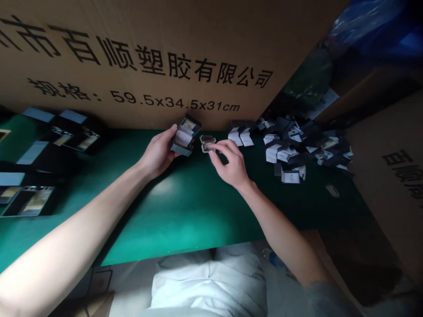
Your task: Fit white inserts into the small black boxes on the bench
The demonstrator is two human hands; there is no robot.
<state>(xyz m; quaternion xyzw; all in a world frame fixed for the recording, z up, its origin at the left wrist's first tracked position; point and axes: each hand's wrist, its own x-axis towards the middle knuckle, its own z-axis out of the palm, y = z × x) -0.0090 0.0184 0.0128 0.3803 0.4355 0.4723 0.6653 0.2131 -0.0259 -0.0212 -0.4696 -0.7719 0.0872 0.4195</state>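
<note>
My left hand (pixel 157 152) is closed around a small dark box (pixel 182 149), held tilted above the table with its lid raised. White lining shows inside it. Just right of that box, the thumb and fingers of my right hand (pixel 231 164) pinch a small beige-framed, two-part piece (pixel 207 140) with a brownish inside. The piece and the box are apart, with a narrow gap between them. My left fingertips are partly hidden behind the box.
A large printed carton (pixel 185 31) stands along the back of the green table (pixel 185 220). Several open dark boxes (pixel 36 200) sit at the left. White-and-black folded pieces (pixel 291 177) lie heaped at the right, near a small pale piece (pixel 332 190). Another carton (pixel 393 193) borders the right side.
</note>
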